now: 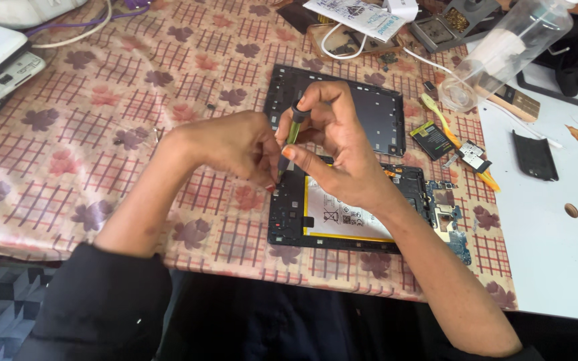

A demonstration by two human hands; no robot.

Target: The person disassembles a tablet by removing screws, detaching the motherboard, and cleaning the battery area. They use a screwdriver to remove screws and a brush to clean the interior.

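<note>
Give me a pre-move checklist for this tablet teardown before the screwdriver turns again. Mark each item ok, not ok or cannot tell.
1. Right hand grips the screwdriver near its top: ok.
2. Driver tip seated in a screw at the left edge of the opened tablet: cannot tell, the fingers hide it.
3. Left hand steadies things beside the tip: ok.
4. Removed back cover lies apart, behind the tablet: ok.
5. Battery free of the tool: ok, the tip is left of it.
6. Loose circuit board clear of the right forearm: not ok, it lies close beside it.
</note>
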